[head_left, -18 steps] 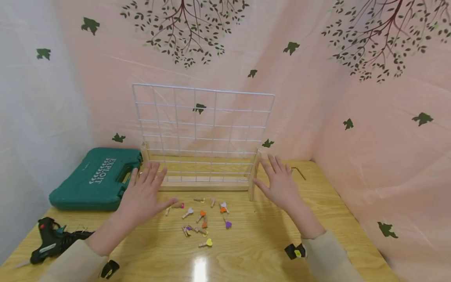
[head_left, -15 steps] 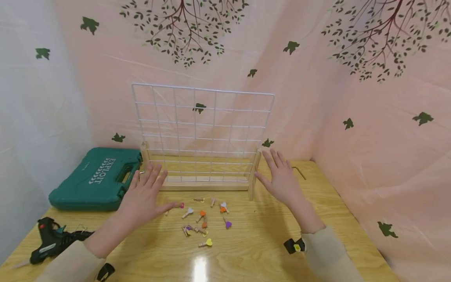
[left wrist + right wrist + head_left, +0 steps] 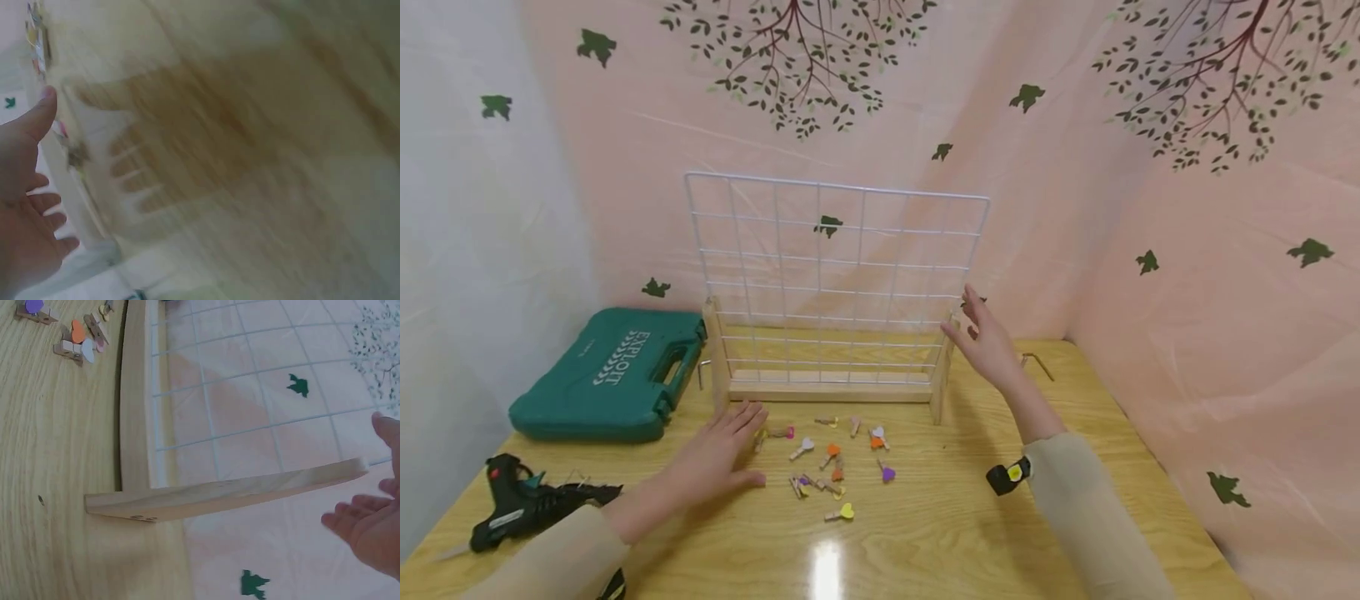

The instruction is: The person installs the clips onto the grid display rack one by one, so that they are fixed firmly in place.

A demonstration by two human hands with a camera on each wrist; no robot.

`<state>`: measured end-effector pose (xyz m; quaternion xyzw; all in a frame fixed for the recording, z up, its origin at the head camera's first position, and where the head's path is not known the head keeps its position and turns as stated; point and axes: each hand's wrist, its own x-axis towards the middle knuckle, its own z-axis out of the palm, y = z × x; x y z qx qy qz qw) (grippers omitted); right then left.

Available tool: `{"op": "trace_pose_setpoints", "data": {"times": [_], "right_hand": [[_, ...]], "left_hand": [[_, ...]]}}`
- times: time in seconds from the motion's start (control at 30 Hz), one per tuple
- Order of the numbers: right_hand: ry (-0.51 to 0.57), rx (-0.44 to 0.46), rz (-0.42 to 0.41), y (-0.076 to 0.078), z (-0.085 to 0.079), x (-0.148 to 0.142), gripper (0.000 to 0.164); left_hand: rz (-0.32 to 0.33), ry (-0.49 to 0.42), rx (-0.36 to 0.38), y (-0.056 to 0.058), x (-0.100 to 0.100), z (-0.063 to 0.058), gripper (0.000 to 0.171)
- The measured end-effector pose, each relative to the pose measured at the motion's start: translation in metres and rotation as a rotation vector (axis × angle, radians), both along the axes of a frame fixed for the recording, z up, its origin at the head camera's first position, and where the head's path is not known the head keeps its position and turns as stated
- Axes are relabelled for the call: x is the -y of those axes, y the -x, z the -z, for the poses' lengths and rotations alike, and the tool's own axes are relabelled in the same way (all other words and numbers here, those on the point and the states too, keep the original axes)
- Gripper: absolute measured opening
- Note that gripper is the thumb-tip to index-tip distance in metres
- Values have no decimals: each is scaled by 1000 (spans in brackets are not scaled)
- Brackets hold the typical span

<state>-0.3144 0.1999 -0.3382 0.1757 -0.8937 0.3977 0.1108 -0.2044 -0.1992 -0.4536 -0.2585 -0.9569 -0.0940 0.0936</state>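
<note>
My left hand (image 3: pixel 718 450), palm down and fingers extended, is just left of several small wooden clothespins with coloured hearts, such as a yellow-heart clothespin (image 3: pixel 847 511). In the left wrist view its shadow falls on the table, and nothing is in the hand. My right hand (image 3: pixel 988 342) is raised beside the right post of a wooden stand (image 3: pixel 827 392). Its fingers are loosely bent and hold nothing; in the right wrist view a gap shows between them and the wooden post (image 3: pixel 250 487). A white wire grid (image 3: pixel 835 185) stands upright in the stand.
A green hard case (image 3: pixel 617 367) lies left of the stand, with a black glue gun (image 3: pixel 520 508) in front of it. Bent hex keys lie at both sides; one hex key (image 3: pixel 1041 364) is at the right. Pink and white cloth hangs behind the table.
My left hand has come down and nearer to me, beside the clothespins. My right hand has risen toward the top of the right post and turned sideways, its fingers bending a little.
</note>
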Motion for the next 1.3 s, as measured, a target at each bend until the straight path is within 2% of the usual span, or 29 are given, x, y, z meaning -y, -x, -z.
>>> {"op": "trace_pose_setpoints", "data": {"times": [0.13,0.23,0.33,0.53,0.7,0.83,0.93,1.1,1.17,1.3], "right_hand": [[234,-4,-53,6,6,5,65],[345,-52,-74,2,3,14,49],[384,-85,-60,-3,-2,20,36],[406,-21,9,-3,1,20,29],[513,10,-17,-1,6,21,31],[557,-15,-21,0,9,25,30],[584,-32,-16,1,10,29,30],[608,-36,4,1,14,30,30],[615,-36,6,1,14,29,30],[623,-49,17,0,15,28,30]], "left_hand": [[9,-105,73,10,2,7,74],[-19,-183,123,18,0,9,60],[-55,-234,129,25,-5,11,44],[-96,-309,121,33,-13,11,13],[-136,-344,190,35,-12,5,8],[-179,-387,275,34,-8,-1,13],[-200,-421,293,33,-4,-6,16],[-190,-446,271,33,-1,-21,9],[-189,-455,285,31,-1,-31,8],[-215,-457,217,26,2,-55,7]]}}
